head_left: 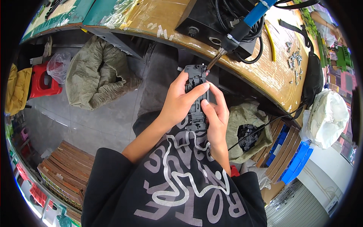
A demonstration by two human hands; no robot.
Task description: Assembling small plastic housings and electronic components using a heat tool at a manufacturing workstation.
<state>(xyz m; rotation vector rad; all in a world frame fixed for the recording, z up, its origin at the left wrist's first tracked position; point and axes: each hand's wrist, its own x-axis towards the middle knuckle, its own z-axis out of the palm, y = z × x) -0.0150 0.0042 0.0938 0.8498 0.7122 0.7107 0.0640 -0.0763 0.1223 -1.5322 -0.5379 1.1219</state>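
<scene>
Holding a long, narrow black plastic part (196, 96) upright above the lap, just below the bench (264, 75) edge. Dark grey to black, moulded, with ribs, square cut-outs and small recesses along its face; top end wider, with a notched rim. Left hand (179, 102) wrapped round its left side, fingers curled behind, thumb laid across the front near the top. Right hand (216, 115) closed on its lower right side, thumb pressed flat on the front face. Tip of a blue-handled tool (242, 26) hanging down from above, touching or almost touching the part's upper right corner; cannot tell which. Black box (204, 19) with coiled cables on the bench behind, loose screws (295, 60) scattered further right. Olive sack (245, 128) of more black parts on the floor by the right knee.
</scene>
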